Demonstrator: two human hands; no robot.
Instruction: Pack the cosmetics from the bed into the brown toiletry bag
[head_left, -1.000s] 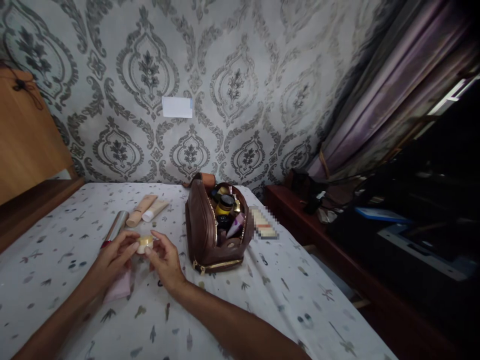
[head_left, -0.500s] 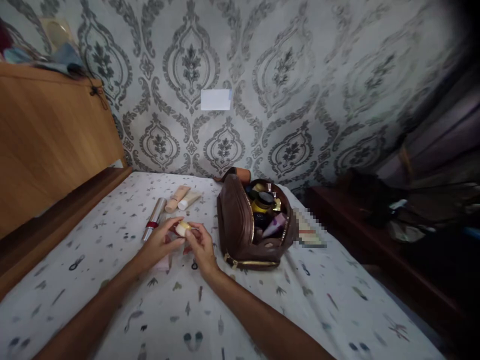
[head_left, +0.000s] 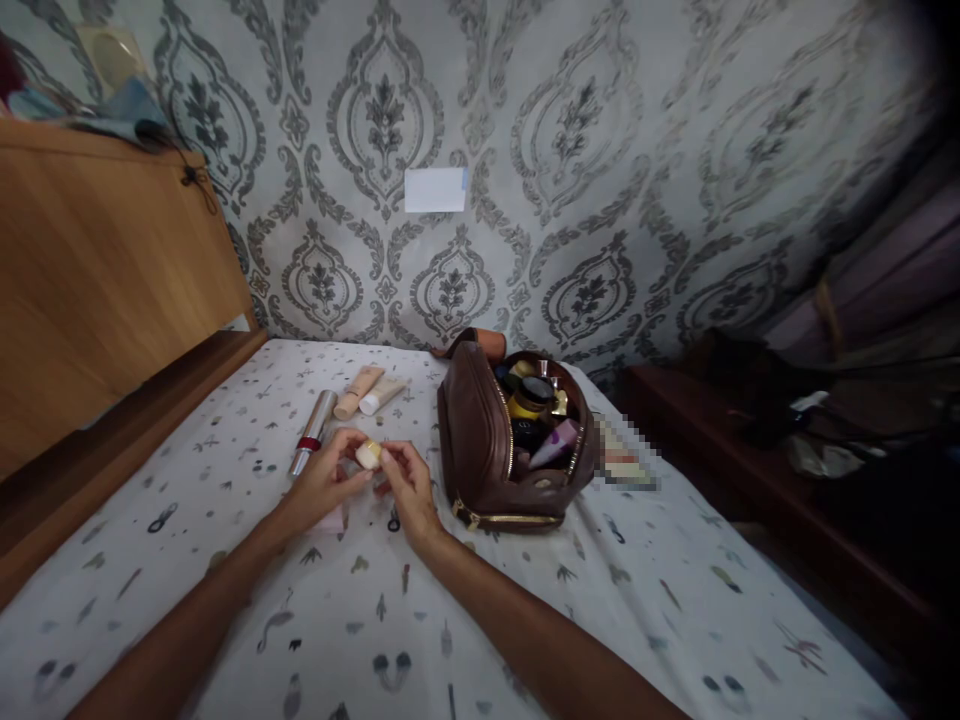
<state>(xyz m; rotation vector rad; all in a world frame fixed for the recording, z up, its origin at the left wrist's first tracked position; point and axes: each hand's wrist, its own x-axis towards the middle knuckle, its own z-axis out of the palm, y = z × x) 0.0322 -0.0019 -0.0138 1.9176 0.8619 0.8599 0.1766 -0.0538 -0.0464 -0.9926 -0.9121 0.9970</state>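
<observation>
My left hand (head_left: 321, 485) and my right hand (head_left: 409, 488) meet over the patterned bedsheet (head_left: 225, 600), both pinching a small cream-coloured round jar (head_left: 367, 455) between their fingertips. Something pink (head_left: 330, 520) lies partly hidden under my left hand. Just right of my hands stands an open brown zip pouch (head_left: 480, 450), filled with several cosmetics, among them a yellow jar with a black lid (head_left: 529, 398) and a lilac tube (head_left: 555, 445).
A silver tube with a red band (head_left: 311, 433) and two beige tubes (head_left: 367, 392) lie beyond my hands. A wooden headboard (head_left: 97, 290) rises at left. A dark cluttered low table (head_left: 787, 440) stands beside the bed at right. A blurred-out item (head_left: 626, 460) lies by the pouch.
The camera swung left early on and the pouch now sits nearer the middle. My hands stay together on the small jar, which has tipped slightly between the fingertips.
</observation>
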